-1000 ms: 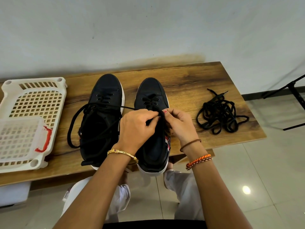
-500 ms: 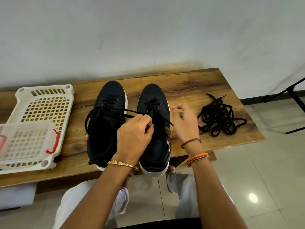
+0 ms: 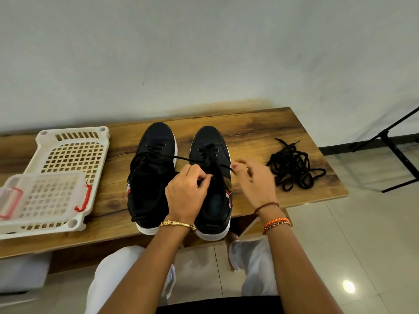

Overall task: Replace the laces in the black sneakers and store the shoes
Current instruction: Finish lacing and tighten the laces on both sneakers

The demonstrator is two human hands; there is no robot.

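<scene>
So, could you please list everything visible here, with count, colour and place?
sneakers: two, black with white soles, side by side mid-table, toes toward the wall
lace in the right sneaker: one, black, partly threaded, ends running to both hands
loose laces: one tangled pile, black, on the table right of the sneakers
rack: one, white perforated plastic, left end of the table
lidded box: one, clear with red clasps, resting on the rack
table: one, brown wood, against the wall
stand: one, black, on the floor far right
left hand: pinches the lace over the right sneaker
right hand: blurred, fingers at the lace end
</scene>
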